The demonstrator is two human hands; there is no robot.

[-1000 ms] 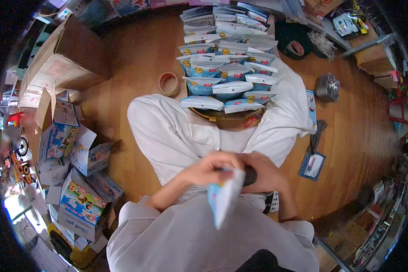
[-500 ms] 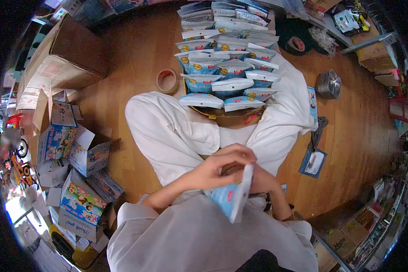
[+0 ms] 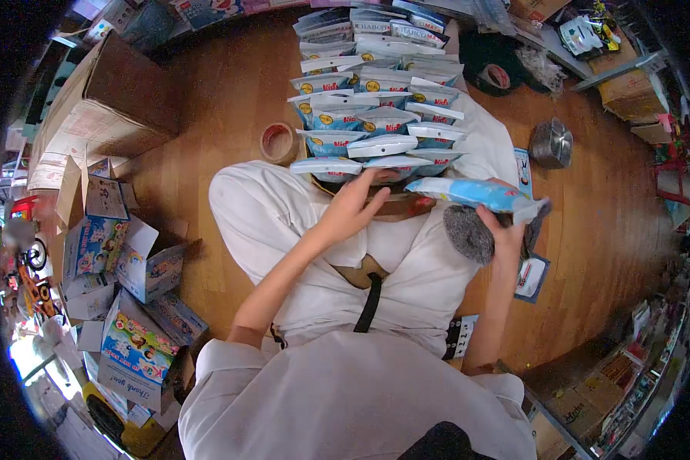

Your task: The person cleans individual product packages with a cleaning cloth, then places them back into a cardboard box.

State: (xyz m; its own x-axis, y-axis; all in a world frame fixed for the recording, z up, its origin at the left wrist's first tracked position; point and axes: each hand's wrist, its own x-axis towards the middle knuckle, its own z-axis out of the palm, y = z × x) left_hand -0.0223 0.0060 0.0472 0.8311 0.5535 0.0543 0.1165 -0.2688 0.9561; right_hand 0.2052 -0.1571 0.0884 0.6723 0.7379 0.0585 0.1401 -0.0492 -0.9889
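My right hand (image 3: pixel 504 228) grips one end of a blue and white pouch (image 3: pixel 468 192), held out almost level over my lap. My left hand (image 3: pixel 354 208) has its fingers spread, the fingertips right at the lower edge of the front row of pouches (image 3: pixel 326 166). Rows of similar upright blue pouches with white tops and "Kids" print (image 3: pixel 383 120) stand packed together between my legs. At the far end are several pouches in white and dark packaging (image 3: pixel 418 32). Below the held pouch is my foot in a grey sock (image 3: pixel 470 234).
A roll of brown tape (image 3: pixel 278 143) lies on the wooden floor left of the rows. Opened printed cartons (image 3: pixel 138 337) and a large cardboard box (image 3: pixel 107 115) stand at the left. On the right are a metal tin (image 3: pixel 552 143) and a flat blue packet (image 3: pixel 530 277). Shelves line the lower right.
Both hands have moved forward from my lap and separated. The pouch, earlier between them near my chest, is now in my right hand by the rows. The left hand has opened.
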